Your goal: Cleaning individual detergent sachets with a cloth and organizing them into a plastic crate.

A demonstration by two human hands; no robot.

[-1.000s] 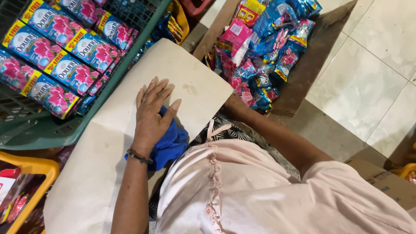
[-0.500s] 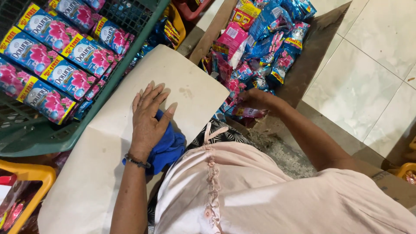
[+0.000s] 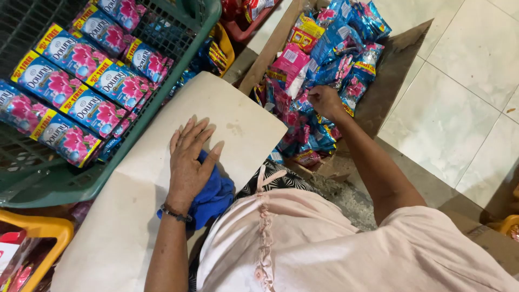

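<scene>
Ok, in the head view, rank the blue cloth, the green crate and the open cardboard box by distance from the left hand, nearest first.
1. Blue cloth: right under the left hand, touching.
2. Green crate: to the hand's left.
3. Cardboard box: farthest, up on the right, across the pale board.

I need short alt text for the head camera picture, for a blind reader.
A person's right hand reaches into a cardboard box of pink and blue sachets, while the left hand presses a blue cloth on a pale board.

- Pale tiled floor (image 3: 459, 103): I log a brown cardboard box (image 3: 400, 70) of sachets resting on it.
- Green plastic crate (image 3: 108, 178) and yellow crate (image 3: 48, 230) alongside.
- Beige board (image 3: 162, 205) leaning across.
</scene>
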